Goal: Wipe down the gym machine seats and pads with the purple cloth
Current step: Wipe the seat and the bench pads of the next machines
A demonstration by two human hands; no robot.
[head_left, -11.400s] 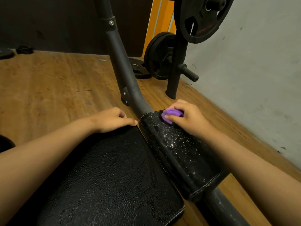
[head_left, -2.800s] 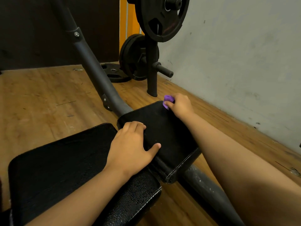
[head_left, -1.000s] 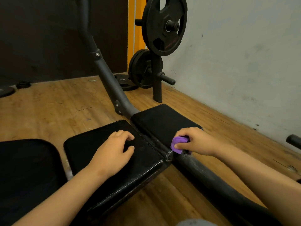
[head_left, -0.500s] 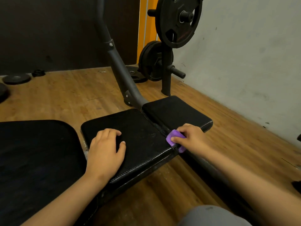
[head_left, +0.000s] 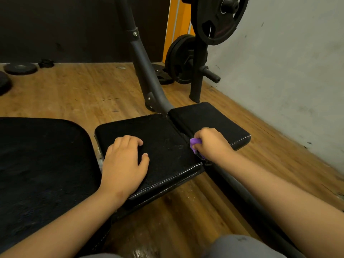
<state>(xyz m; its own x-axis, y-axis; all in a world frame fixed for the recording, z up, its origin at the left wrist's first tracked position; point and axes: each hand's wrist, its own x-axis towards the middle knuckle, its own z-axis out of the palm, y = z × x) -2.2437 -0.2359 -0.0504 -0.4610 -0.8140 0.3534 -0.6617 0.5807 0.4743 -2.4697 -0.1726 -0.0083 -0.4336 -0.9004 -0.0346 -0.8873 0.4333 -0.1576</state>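
Two black padded pads sit side by side on a grey machine frame. My left hand (head_left: 124,161) lies flat, fingers apart, on the wider left pad (head_left: 163,146). My right hand (head_left: 211,143) is closed around the bunched purple cloth (head_left: 194,144), pressing it into the gap between that pad and the narrower right pad (head_left: 210,118), near their front ends. Most of the cloth is hidden under my fingers. A larger black seat (head_left: 41,164) fills the left side.
The grey frame tube (head_left: 147,75) rises from behind the pads. A weight rack post (head_left: 197,71) with black plates (head_left: 216,17) stands by the grey wall (head_left: 288,62). Loose plates (head_left: 20,68) lie on the wooden floor at far left. My grey-clad knee (head_left: 240,246) is at the bottom.
My right hand with the cloth has shifted slightly along the gap between the pads. My left hand stays planted on the left pad. The view has pulled back a little.
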